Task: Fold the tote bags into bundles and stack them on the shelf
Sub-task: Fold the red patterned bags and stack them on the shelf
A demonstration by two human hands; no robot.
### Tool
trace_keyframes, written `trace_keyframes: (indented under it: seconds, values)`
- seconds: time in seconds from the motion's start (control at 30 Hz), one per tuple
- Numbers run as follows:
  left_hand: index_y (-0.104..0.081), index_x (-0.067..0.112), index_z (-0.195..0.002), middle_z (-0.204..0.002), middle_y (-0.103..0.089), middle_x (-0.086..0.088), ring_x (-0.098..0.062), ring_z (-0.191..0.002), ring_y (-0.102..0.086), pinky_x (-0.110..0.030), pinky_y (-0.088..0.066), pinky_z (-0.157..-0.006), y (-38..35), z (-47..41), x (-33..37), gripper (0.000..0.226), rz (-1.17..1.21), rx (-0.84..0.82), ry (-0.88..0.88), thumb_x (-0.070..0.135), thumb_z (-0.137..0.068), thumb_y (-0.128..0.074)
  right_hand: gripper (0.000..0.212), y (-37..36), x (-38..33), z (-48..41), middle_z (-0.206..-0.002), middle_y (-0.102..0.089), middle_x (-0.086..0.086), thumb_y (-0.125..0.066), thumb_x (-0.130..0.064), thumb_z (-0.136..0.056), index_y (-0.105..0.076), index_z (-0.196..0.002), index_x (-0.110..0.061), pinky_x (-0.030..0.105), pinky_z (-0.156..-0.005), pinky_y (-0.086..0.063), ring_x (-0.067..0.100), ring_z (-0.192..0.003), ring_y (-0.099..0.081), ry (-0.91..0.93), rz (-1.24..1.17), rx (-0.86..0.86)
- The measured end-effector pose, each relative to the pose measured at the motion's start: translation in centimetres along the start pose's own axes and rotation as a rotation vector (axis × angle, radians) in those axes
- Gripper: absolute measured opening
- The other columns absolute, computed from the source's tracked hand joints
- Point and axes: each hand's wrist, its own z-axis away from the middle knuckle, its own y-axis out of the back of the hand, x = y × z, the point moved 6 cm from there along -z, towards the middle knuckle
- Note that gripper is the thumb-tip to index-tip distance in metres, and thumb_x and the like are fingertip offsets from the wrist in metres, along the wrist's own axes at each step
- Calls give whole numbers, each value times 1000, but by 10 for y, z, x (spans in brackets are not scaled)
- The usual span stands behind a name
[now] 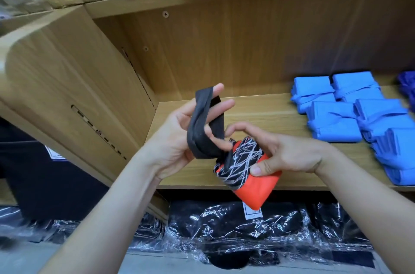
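Head: bundle (246, 169) within right hand (292, 154) grip, strap (198, 132) round left hand (173, 139).

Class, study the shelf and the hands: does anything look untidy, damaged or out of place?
Nothing is damaged or spilled. Only the black fabric strap is loose, looped over the left hand, not round the orange patterned tote bundle.

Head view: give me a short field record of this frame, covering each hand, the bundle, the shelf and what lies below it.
left hand: black strap looped over its fingers, running down to the bundle
right hand: grips the orange-and-black tote bundle, thumb on its side
bundle place: held at the shelf front edge, not yet stacked
shelf contents: blue bundles, strap-tied, on the right
below shelf: plastic-wrapped black packs
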Motion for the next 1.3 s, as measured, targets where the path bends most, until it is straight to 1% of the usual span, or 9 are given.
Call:
trace_keyframes:
  seconds: [0.1, 0.27, 0.43, 0.73, 0.83, 0.97, 1.1, 1.17, 1.3]
  values:
    - [-49, 22, -138, -139, -57, -1, -23, -112, -65, -28, -55, -86, 17, -2, -13, 110, -90, 70, -5, 40, -40, -97, 84, 9, -9, 8, -132, -57, -4, -62, 8, -87, -28, -139, -48, 28, -101, -44, 17, -121, -57, 2, 100, 130]
    - [-46, 21, -135, -141, -54, 3, -16, -132, -49, -28, -43, -104, 20, -12, -33, 102, -256, 43, -38, 56, -50, -89, 94, 1, -30, 5, -126, -44, -42, -67, -6, -87, -18, -124, -78, 9, -97, -35, -6, -112, -48, -107, 667, 98]
    - [-52, 29, -122, -124, -64, 12, -11, -121, -58, -28, -47, -99, 15, -22, -51, 95, -316, 112, 57, 62, -42, -90, 65, -1, -28, -6, -104, -57, -23, -71, -13, -83, -46, -127, -54, 31, -91, -46, 10, -100, -57, -261, 904, 63]
    - [-71, 18, -101, -97, -73, -1, -14, -93, -67, -41, -54, -92, 49, 29, 10, 33, -788, 477, -115, -8, -81, -69, 66, 13, -22, 8, -118, -57, -21, -67, -12, -85, -44, -136, -46, 22, -84, -41, 6, -108, -52, -306, 919, 136]
    - [-62, 13, -123, -126, -59, -3, -20, -123, -53, -40, -44, -104, -7, 37, 35, 53, -1414, 99, -632, -2, -73, -70, 66, 11, -25, 5, -113, -57, -19, -63, -10, -84, -44, -136, -47, 19, -75, -42, 9, -101, -53, -324, 996, 73]
    - [-50, 13, -132, -131, -58, -5, -24, -132, -45, -44, -22, -118, -32, 21, -11, 68, -2135, -339, -710, 13, -69, -75, 51, 6, -26, -2, -97, -58, -22, -62, -11, -83, -53, -123, -40, 23, -76, -46, 7, -91, -57, -315, 1104, 9]
    - [-63, 21, -81, -65, -62, 5, -16, -68, -61, -32, -52, -85, 9, 3, -5, 13, -1838, -188, -424, 31, -82, -71, 63, 20, -21, 7, -101, -60, -27, -71, -5, -80, -51, -121, -49, 8, -74, -39, -6, -91, -55, -255, 813, 46]
    - [-64, 18, -76, -64, -64, 1, -13, -63, -57, -24, -44, -64, 32, -1, -7, 18, -1380, -85, -110, 28, -91, -66, 65, 29, -17, 12, -111, -62, -22, -74, 1, -78, -52, -118, -45, 8, -82, -39, -6, -100, -56, -180, 560, 126]
    - [-61, 15, -73, -63, -64, -5, -19, -71, -68, -21, -49, -75, 43, -1, -35, 27, -632, -9, 50, 30, -95, -58, 67, 31, -3, 7, -112, -66, -18, -78, 8, -72, -56, -121, -32, 14, -90, -44, 1, -106, -61, -59, 221, 240]
